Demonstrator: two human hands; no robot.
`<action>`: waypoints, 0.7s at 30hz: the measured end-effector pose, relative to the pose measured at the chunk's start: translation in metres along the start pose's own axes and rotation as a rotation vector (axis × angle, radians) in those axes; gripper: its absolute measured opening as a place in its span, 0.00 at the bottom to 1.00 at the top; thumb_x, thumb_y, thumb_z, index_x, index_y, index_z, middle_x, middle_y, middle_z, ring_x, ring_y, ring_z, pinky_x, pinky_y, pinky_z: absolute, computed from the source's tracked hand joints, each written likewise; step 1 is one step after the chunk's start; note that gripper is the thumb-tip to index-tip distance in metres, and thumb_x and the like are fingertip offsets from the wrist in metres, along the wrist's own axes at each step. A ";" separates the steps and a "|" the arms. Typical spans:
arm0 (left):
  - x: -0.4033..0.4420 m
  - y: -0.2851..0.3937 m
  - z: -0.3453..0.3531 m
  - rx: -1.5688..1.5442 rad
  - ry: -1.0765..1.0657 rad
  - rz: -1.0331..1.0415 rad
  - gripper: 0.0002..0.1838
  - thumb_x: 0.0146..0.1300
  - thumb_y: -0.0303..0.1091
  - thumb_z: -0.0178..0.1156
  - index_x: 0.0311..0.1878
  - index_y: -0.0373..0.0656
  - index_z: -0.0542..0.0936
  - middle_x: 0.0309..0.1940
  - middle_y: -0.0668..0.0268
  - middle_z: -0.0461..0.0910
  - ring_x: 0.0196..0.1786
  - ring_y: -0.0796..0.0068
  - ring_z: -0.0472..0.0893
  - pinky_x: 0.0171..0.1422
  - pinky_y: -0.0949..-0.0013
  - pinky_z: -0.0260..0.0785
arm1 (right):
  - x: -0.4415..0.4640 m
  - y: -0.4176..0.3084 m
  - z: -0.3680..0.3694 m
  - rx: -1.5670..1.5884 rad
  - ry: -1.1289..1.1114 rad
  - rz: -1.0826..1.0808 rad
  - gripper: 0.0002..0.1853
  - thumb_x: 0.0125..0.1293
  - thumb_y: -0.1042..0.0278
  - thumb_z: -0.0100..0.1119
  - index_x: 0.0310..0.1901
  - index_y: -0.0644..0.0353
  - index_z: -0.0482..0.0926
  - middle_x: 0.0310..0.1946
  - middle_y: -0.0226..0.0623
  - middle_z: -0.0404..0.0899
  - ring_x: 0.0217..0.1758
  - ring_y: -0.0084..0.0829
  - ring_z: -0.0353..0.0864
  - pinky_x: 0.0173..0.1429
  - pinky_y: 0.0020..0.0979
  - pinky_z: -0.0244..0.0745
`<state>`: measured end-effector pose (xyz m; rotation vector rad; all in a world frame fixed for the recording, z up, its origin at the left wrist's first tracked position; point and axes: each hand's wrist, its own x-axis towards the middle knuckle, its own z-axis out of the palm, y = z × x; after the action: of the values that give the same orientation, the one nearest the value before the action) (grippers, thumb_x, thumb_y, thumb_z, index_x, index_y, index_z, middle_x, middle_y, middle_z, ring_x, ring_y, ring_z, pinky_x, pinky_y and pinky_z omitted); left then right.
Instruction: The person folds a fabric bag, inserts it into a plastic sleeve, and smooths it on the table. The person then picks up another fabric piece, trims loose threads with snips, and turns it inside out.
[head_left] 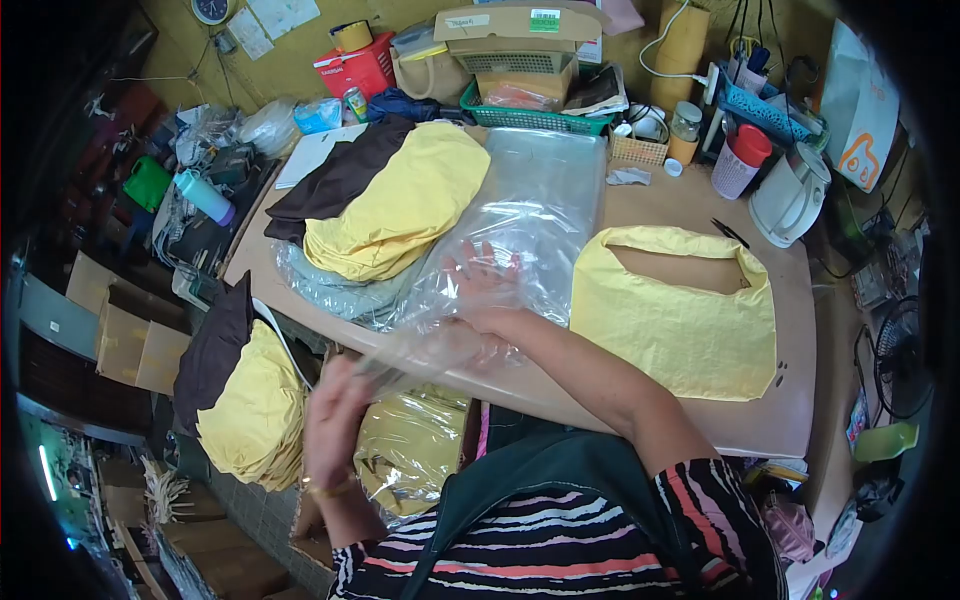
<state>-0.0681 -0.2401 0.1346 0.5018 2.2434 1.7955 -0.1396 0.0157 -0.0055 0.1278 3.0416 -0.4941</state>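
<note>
My left hand (337, 415) is raised off the table's front left edge, smeared by motion, its fingers closed at the end of a clear plastic bag (420, 352). The bag stretches from there toward my right wrist. My right hand (484, 272) reaches over the stack of clear plastic bags (540, 190), palm showing and fingers spread; clear film partly covers it. To its right a yellow cloth bag (680, 335) with a wide handle opening lies flat. A pile of folded yellow cloth bags (400, 205) with dark brown cloth (340, 175) lies to the left.
Another yellow and brown pile (255, 400) hangs lower left. Below the table edge stands a carton with plastic-wrapped yellow goods (412, 440). Along the back are a green basket (590, 124), a red-lidded cup (740, 165) and a white kettle (790, 195). Dark scissors (730, 233) lie near the cloth bag.
</note>
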 end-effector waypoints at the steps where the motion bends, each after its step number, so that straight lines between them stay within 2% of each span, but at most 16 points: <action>1: -0.010 0.004 -0.016 -0.077 0.153 0.076 0.09 0.66 0.30 0.53 0.39 0.34 0.80 0.40 0.62 0.74 0.46 0.68 0.72 0.53 0.67 0.63 | 0.002 0.000 0.001 -0.037 -0.006 0.027 0.54 0.51 0.34 0.63 0.76 0.39 0.45 0.78 0.43 0.35 0.80 0.51 0.31 0.73 0.70 0.23; 3: -0.029 0.016 -0.053 -0.383 0.416 0.328 0.11 0.69 0.29 0.51 0.48 0.32 0.75 0.45 0.60 0.74 0.49 0.68 0.73 0.59 0.66 0.64 | 0.002 0.002 -0.003 0.006 0.002 0.015 0.53 0.53 0.38 0.63 0.76 0.41 0.45 0.78 0.43 0.34 0.81 0.50 0.31 0.73 0.70 0.23; 4: -0.039 0.029 -0.074 -0.611 0.520 0.505 0.15 0.71 0.30 0.51 0.56 0.31 0.71 0.46 0.59 0.73 0.48 0.66 0.74 0.63 0.64 0.65 | 0.002 0.001 -0.005 0.052 0.008 0.006 0.51 0.55 0.42 0.63 0.76 0.42 0.45 0.78 0.43 0.33 0.81 0.50 0.30 0.73 0.70 0.23; 5: -0.059 0.049 -0.098 -0.893 0.478 0.675 0.12 0.65 0.22 0.47 0.49 0.30 0.74 0.50 0.53 0.74 0.56 0.63 0.72 0.63 0.57 0.64 | 0.003 0.000 -0.010 0.052 0.005 0.001 0.51 0.55 0.42 0.63 0.76 0.42 0.45 0.78 0.43 0.33 0.81 0.50 0.30 0.73 0.70 0.23; 6: -0.075 0.063 -0.117 -0.960 0.516 0.826 0.12 0.64 0.23 0.48 0.48 0.31 0.75 0.48 0.54 0.74 0.54 0.63 0.73 0.61 0.58 0.64 | 0.005 0.000 -0.015 0.050 0.001 0.004 0.50 0.57 0.40 0.61 0.76 0.40 0.45 0.78 0.42 0.35 0.81 0.49 0.32 0.73 0.69 0.23; 8: -0.098 0.078 -0.142 -0.880 0.679 1.036 0.11 0.63 0.24 0.49 0.46 0.32 0.76 0.45 0.56 0.74 0.51 0.64 0.73 0.57 0.59 0.65 | 0.002 -0.001 -0.009 0.042 -0.015 -0.001 0.49 0.58 0.38 0.59 0.76 0.38 0.45 0.78 0.40 0.37 0.81 0.47 0.34 0.74 0.68 0.24; 10: -0.102 0.083 -0.141 -0.718 0.863 1.118 0.10 0.62 0.25 0.50 0.44 0.34 0.76 0.42 0.58 0.75 0.47 0.65 0.74 0.52 0.61 0.66 | -0.005 -0.009 -0.001 -0.030 0.198 0.027 0.47 0.60 0.40 0.57 0.76 0.39 0.45 0.78 0.40 0.41 0.81 0.47 0.35 0.73 0.70 0.24; 12: -0.098 0.072 -0.127 -0.479 1.033 1.118 0.09 0.61 0.26 0.51 0.42 0.36 0.77 0.38 0.60 0.75 0.44 0.65 0.74 0.48 0.62 0.66 | -0.022 -0.025 -0.004 0.049 -0.151 -0.072 0.42 0.62 0.42 0.56 0.73 0.52 0.55 0.77 0.45 0.43 0.80 0.48 0.35 0.76 0.62 0.20; 14: -0.086 0.055 -0.102 -0.139 1.175 1.069 0.08 0.59 0.27 0.52 0.39 0.37 0.78 0.35 0.62 0.75 0.40 0.66 0.75 0.44 0.64 0.67 | -0.052 -0.029 0.016 0.158 -0.260 -0.528 0.33 0.67 0.47 0.51 0.69 0.54 0.62 0.73 0.46 0.54 0.78 0.45 0.49 0.78 0.55 0.38; 15: -0.074 0.042 -0.081 0.104 1.184 1.027 0.07 0.59 0.27 0.53 0.38 0.38 0.79 0.33 0.63 0.76 0.39 0.67 0.75 0.42 0.64 0.67 | -0.065 -0.034 -0.003 0.147 -0.273 -0.550 0.33 0.67 0.47 0.51 0.69 0.54 0.62 0.73 0.46 0.54 0.78 0.45 0.49 0.78 0.55 0.38; 16: -0.060 0.027 -0.059 0.422 1.111 0.990 0.07 0.58 0.28 0.53 0.37 0.39 0.79 0.32 0.64 0.76 0.37 0.67 0.75 0.40 0.65 0.67 | -0.088 -0.047 -0.040 0.455 -0.343 -0.544 0.29 0.69 0.48 0.49 0.67 0.55 0.66 0.68 0.44 0.63 0.72 0.41 0.59 0.74 0.48 0.50; 17: -0.042 0.012 -0.031 0.747 0.933 0.964 0.07 0.57 0.28 0.54 0.36 0.40 0.79 0.30 0.65 0.76 0.35 0.67 0.76 0.38 0.66 0.67 | -0.104 -0.052 -0.065 0.756 -0.420 -0.529 0.27 0.72 0.48 0.46 0.65 0.56 0.70 0.63 0.43 0.72 0.66 0.37 0.69 0.69 0.42 0.63; 18: -0.024 -0.002 0.003 0.935 0.661 0.934 0.06 0.57 0.28 0.54 0.35 0.41 0.80 0.29 0.66 0.76 0.34 0.68 0.76 0.36 0.67 0.68 | -0.109 -0.044 -0.071 0.903 -0.396 -0.442 0.26 0.73 0.47 0.45 0.61 0.57 0.73 0.56 0.38 0.76 0.59 0.32 0.74 0.62 0.38 0.67; 19: -0.006 -0.022 0.035 0.890 0.350 0.778 0.07 0.49 0.27 0.59 0.33 0.37 0.78 0.27 0.60 0.75 0.36 0.60 0.76 0.36 0.62 0.69 | -0.116 -0.031 -0.077 1.049 -0.375 -0.341 0.25 0.74 0.46 0.44 0.58 0.58 0.75 0.50 0.34 0.81 0.51 0.28 0.78 0.55 0.34 0.72; 20: 0.008 0.000 0.080 0.793 0.194 0.770 0.09 0.46 0.24 0.60 0.34 0.36 0.77 0.26 0.56 0.75 0.37 0.55 0.76 0.37 0.58 0.70 | -0.132 -0.028 -0.093 1.408 -0.341 -0.238 0.24 0.73 0.47 0.48 0.50 0.63 0.79 0.39 0.30 0.81 0.44 0.22 0.77 0.50 0.30 0.72; 21: 0.014 -0.016 0.119 0.652 0.153 0.767 0.09 0.49 0.24 0.60 0.35 0.34 0.76 0.29 0.54 0.77 0.40 0.51 0.78 0.39 0.57 0.71 | -0.127 -0.004 -0.078 1.290 -0.276 -0.372 0.18 0.73 0.56 0.52 0.45 0.65 0.79 0.38 0.32 0.81 0.42 0.21 0.77 0.49 0.26 0.73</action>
<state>-0.0378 -0.1306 0.0925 1.5634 2.9928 1.3000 -0.0169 0.0273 0.0782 -0.4168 1.9889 -2.1380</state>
